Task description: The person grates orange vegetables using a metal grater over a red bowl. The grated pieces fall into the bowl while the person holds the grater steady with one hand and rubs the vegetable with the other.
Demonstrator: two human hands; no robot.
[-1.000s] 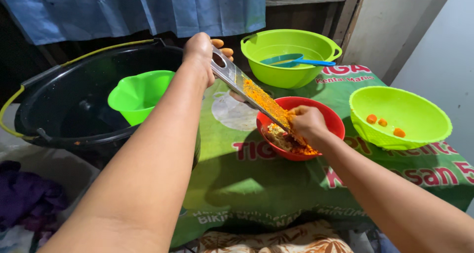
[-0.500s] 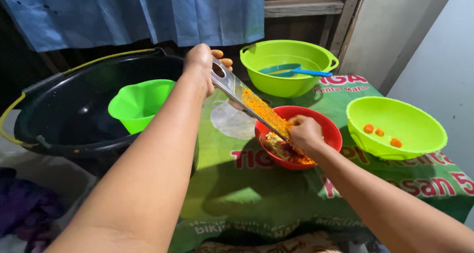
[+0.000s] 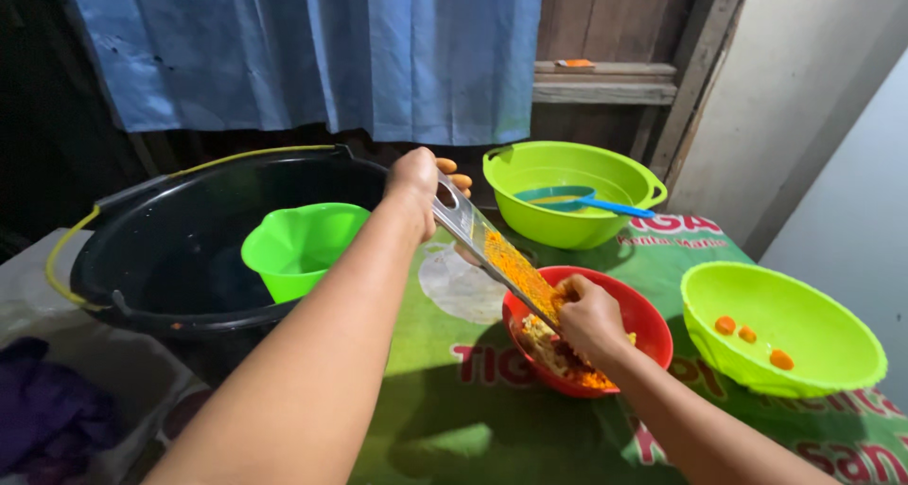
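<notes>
Left hand (image 3: pixel 416 177) is clamped round the top end of a flat metal grater (image 3: pixel 492 258), which slants down toward 4 o'clock into the red bowl (image 3: pixel 653 329). Right hand (image 3: pixel 591 315) is closed against the grater's lower end; whatever it's pressing there is hidden by the fingers. Orange gratings coat the blade and pile up in the bowl. At 3 o'clock sits a lime bowl (image 3: pixel 813 371) with orange pieces (image 3: pixel 747 335). At 12, a green basin (image 3: pixel 530 177) with a blue ladle (image 3: pixel 586 201). At 9, a black tub (image 3: pixel 123 248) holding a green scoop (image 3: pixel 293 248).
</notes>
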